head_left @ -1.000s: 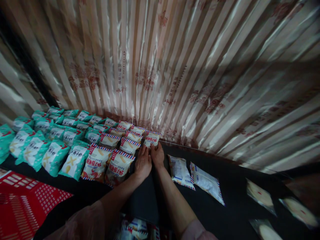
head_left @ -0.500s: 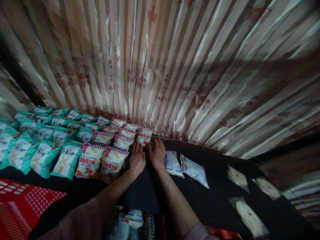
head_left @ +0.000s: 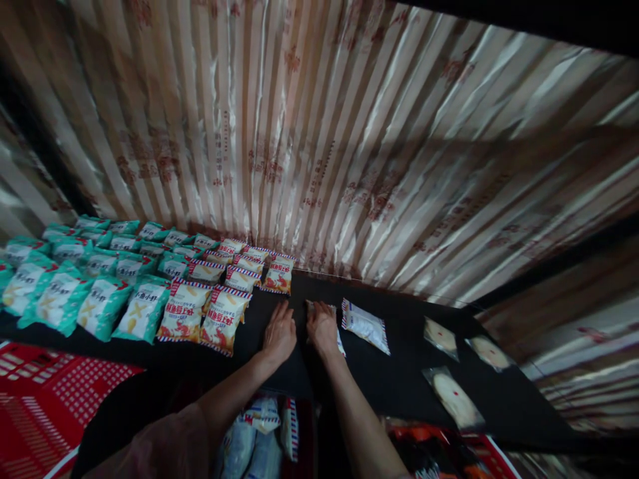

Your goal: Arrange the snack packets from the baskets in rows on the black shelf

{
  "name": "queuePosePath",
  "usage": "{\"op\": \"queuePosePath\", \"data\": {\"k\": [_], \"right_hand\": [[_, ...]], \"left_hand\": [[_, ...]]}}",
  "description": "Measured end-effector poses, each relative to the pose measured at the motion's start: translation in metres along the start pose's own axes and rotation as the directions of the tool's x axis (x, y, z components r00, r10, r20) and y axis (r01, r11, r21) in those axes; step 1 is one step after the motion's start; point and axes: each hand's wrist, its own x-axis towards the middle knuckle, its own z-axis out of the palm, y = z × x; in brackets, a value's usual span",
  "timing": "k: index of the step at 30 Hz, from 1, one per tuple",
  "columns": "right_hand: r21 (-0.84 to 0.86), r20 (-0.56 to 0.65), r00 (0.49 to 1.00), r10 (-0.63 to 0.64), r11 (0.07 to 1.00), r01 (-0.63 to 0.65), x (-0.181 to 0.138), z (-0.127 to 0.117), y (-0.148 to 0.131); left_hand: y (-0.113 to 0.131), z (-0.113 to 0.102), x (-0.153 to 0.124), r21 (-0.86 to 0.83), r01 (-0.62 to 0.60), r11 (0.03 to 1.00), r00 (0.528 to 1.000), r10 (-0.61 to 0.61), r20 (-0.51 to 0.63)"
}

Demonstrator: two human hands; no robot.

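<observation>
My left hand (head_left: 279, 331) rests on the black shelf (head_left: 299, 379) with its fingers stretched forward and nothing in it. My right hand (head_left: 322, 327) is over a striped-edge snack bag, gripping it and covering most of it. Just to the right lies another white snack bag (head_left: 365, 324), back side up. Left of my hands, white and orange snack bags (head_left: 225, 318) with red and blue striped edges stand in rows. One such bag (head_left: 279, 273) stands at the back, a little beyond my left fingertips.
Rows of teal snack bags (head_left: 142, 309) fill the shelf's left end. Several round, pale, flat packets (head_left: 453, 398) lie on the right. Below are a red basket (head_left: 60, 412), more striped bags (head_left: 257, 439) and dark packets (head_left: 434, 452). A pleated printed sheet (head_left: 279, 133) hangs behind.
Both hands have drawn back from the rear striped bag, which now stands free of them. My right hand has moved onto the nearer of the two bags lying on the right.
</observation>
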Motion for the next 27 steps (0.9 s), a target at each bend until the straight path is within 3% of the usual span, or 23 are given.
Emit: {"op": "queuePosePath", "data": {"k": [6,9,14,20,22,27], "right_hand": [[0.172,-0.005,0.99,0.14,0.976,-0.137,-0.027,-0.009,-0.028],[0.359,0.046,0.959,0.279,0.891,-0.276,-0.042,-0.013,-0.035],[0.652,0.12,0.893,0.434,0.643,-0.401,-0.068,-0.016,-0.041],[0.906,0.307,0.781,0.544,0.085,-0.415,-0.092,-0.012,-0.044],[0.911,0.336,0.765,0.549,0.016,-0.411,-0.096,-0.013,-0.043],[0.913,0.354,0.764,0.539,-0.022,-0.408,-0.104,-0.019,-0.043]], "left_hand": [[0.002,-0.001,-0.034,0.031,-0.059,0.998,0.998,0.059,-0.001],[0.003,-0.006,-0.054,0.046,-0.107,0.993,0.994,0.106,0.01],[-0.002,-0.018,-0.084,0.109,-0.188,0.976,0.982,0.182,0.058],[-0.004,-0.032,-0.103,0.133,-0.316,0.939,0.947,0.303,0.109],[0.0,-0.034,-0.107,0.123,-0.337,0.934,0.939,0.323,0.122],[0.005,-0.035,-0.119,0.149,-0.373,0.916,0.918,0.342,0.199]]}}
